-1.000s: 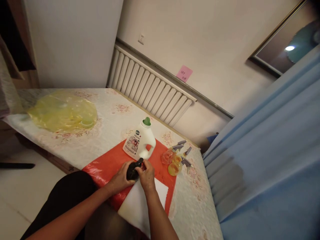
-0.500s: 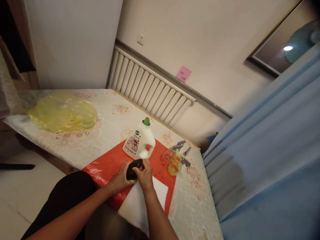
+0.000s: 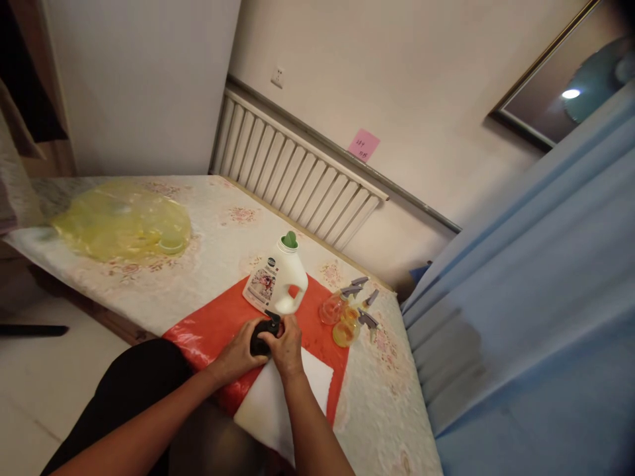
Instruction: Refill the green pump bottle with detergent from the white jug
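Note:
A small black bottle (image 3: 260, 338) with a black spout or lever at its top is held over the front of a red sheet (image 3: 213, 316). Around its left side wrap the fingers of my left hand (image 3: 239, 352). My right hand (image 3: 288, 344) grips its upper right side, near the top. Just behind my hands stands a white jug (image 3: 280, 281) with a green spout, uncapped and upright. Under my right forearm lies a white cloth (image 3: 265, 406). Clear and yellow spray bottles (image 3: 346, 327) with grey triggers stand to the right.
On the flowered tablecloth (image 3: 218, 254), a yellow plastic bag (image 3: 119, 221) lies at the left beside a pale green cap (image 3: 170, 245). A radiator (image 3: 292, 165) runs behind the table. Blue curtains (image 3: 516, 297) hang at the right.
A black spout or lever now sticks up from the top of the black bottle, where it was not raised before. Both hands stay in nearly the same place.

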Action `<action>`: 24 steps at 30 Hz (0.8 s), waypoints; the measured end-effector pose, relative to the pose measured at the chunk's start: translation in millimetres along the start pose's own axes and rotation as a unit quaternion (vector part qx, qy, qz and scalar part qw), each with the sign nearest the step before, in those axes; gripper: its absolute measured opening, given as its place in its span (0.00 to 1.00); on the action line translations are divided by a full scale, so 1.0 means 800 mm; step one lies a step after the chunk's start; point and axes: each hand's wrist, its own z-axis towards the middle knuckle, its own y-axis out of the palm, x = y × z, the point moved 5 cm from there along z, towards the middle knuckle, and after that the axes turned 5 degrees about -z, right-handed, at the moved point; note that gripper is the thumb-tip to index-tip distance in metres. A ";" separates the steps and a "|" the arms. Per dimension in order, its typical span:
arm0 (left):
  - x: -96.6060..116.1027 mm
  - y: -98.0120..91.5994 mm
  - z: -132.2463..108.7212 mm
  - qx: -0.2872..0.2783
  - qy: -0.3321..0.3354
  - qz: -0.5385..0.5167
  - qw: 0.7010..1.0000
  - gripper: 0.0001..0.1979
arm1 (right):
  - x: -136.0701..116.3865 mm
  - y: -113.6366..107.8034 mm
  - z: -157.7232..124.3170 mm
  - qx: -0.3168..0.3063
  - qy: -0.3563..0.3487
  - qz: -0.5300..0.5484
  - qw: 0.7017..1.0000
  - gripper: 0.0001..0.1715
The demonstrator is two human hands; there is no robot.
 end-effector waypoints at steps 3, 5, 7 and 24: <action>0.001 -0.001 -0.001 0.005 -0.007 0.003 1.000 0.39 | -0.003 -0.007 0.000 -0.026 -0.018 0.018 0.999 0.21; 0.002 -0.001 -0.001 0.007 -0.011 0.004 1.000 0.39 | -0.008 -0.013 0.002 -0.057 -0.036 0.039 0.997 0.29; 0.003 -0.001 -0.001 0.006 -0.014 0.004 1.000 0.38 | -0.014 -0.019 0.004 -0.091 -0.053 0.050 0.993 0.29; 0.008 -0.002 -0.001 -0.004 -0.014 -0.001 1.000 0.39 | 0.002 -0.003 -0.001 -0.003 0.032 0.023 0.999 0.13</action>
